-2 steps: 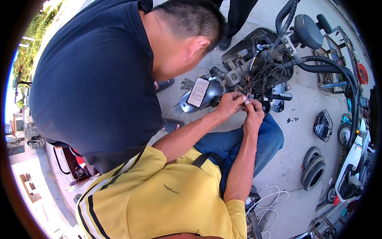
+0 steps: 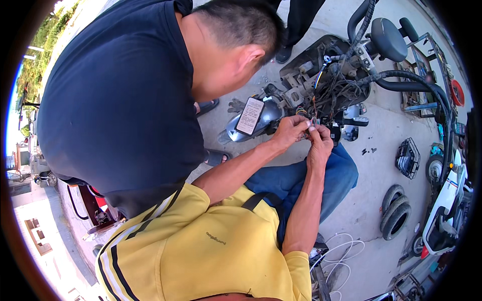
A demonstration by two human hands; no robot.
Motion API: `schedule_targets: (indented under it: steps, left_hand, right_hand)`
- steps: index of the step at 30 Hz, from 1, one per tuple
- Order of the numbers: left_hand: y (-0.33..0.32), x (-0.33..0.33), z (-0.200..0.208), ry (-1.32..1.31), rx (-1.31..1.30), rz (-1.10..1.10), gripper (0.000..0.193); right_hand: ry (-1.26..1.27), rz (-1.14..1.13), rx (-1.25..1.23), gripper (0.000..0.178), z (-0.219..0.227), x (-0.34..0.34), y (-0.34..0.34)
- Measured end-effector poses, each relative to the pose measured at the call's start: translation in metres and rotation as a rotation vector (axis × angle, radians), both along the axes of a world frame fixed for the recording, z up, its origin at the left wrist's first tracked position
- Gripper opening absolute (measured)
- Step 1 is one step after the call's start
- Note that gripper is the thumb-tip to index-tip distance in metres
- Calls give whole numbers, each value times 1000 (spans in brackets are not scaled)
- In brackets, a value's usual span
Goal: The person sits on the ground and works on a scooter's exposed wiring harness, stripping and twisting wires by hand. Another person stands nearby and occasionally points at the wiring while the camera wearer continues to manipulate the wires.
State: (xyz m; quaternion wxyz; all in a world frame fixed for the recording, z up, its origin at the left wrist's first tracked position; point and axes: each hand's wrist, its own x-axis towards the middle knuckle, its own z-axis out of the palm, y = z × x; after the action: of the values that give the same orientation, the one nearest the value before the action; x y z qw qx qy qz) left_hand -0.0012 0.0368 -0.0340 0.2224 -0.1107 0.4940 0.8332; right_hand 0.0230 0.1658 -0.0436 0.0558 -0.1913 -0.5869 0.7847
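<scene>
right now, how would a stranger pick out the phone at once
Start at the stripped bike, then find the curved silver fender on its left. The phone appears to rest on that, left of the left hand pinching thin wires. Its pale screen in a dark rectangular frame sets it apart from the grey glove beside it.

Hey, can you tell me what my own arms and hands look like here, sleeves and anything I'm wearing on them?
Both forearms are bare below short yellow sleeves. Black and white stripes run from the shoulder toward the left sleeve; the right sleeve looks plain yellow where visible. Your left hand and right hand are ungloved, with no watch visible.
</scene>
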Motion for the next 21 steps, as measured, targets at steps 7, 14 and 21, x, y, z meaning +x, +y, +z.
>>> schedule_targets:
  steps: [7, 14, 21]
  left_hand:
    - [-2, -2, -3, -23, 72, -11, 13]
    - [-5, -2, -4, -38, 138, -12, 14]
    - [-6, -4, -5, -58, 163, -27, 17]
  right_hand:
    - [-12, -1, 14, 13, -3, -1, -1]
    - [4, -3, 10, 14, 1, 1, -4]
    - [2, 21, 45, 13, 11, 1, -3]
